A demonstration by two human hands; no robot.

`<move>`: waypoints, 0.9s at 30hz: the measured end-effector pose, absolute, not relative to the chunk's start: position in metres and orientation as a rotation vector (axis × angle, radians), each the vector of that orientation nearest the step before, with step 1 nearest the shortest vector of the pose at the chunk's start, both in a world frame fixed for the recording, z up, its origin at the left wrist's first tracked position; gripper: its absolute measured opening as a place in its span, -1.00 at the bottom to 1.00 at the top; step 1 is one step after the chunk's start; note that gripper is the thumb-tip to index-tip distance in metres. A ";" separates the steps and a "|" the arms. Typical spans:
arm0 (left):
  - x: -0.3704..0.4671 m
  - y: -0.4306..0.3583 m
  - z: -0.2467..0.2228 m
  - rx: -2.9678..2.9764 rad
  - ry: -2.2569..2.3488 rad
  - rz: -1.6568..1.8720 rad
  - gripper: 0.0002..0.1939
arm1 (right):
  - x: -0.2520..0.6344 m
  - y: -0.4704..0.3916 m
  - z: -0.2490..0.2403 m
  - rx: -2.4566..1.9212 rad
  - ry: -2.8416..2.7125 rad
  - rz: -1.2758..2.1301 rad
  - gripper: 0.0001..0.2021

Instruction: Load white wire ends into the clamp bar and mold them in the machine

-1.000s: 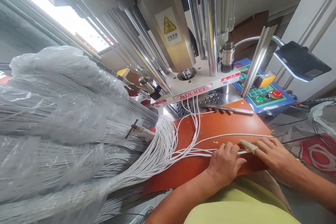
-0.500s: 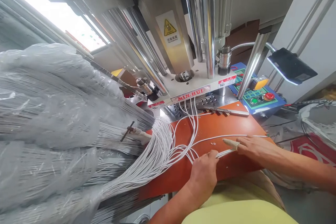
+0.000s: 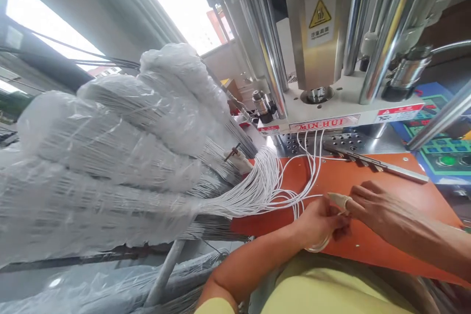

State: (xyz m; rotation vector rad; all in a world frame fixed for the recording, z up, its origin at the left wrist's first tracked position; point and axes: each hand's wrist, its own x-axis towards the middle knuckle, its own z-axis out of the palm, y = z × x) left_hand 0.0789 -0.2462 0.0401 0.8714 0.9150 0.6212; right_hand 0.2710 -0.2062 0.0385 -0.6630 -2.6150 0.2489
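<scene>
My left hand (image 3: 324,223) has its fingers closed around thin white cables near the front edge of the orange work surface (image 3: 390,206). My right hand (image 3: 362,201) meets it from the right, wearing a beige finger cover (image 3: 337,200); its fingers are bent together, and what they pinch is too small to make out. A fan of white cables (image 3: 235,198) spreads over the left of the surface. Several white cables (image 3: 317,157) run up under the machine plate marked MIN-HUI (image 3: 320,123).
Plastic-wrapped cable bundles (image 3: 128,157) fill the left side. A metal bar with small pieces (image 3: 382,164) lies along the surface's back edge. A blue control panel (image 3: 437,132) stands at the right. The press column (image 3: 318,59) bears a heat warning label.
The view has turned left. My hands have come together; the gap between them has closed. A loop of white cable now hangs beneath my left hand.
</scene>
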 end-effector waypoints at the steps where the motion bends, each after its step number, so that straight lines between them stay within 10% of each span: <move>1: 0.081 -0.245 0.036 0.807 0.875 0.639 -0.40 | 0.275 -0.201 0.045 -0.680 -2.623 0.274 -0.77; 5: 0.082 -0.244 0.032 0.730 0.834 0.636 -0.48 | 0.303 -0.183 0.059 -1.066 -2.374 0.607 -0.46; 16: 0.105 -0.231 0.042 0.847 0.960 0.611 -0.63 | 0.279 -0.218 0.051 -0.892 -2.113 1.331 -0.48; 27: 0.103 -0.205 0.014 1.093 1.069 0.724 -0.79 | 0.348 -0.115 -0.014 -1.587 -2.440 0.111 -0.72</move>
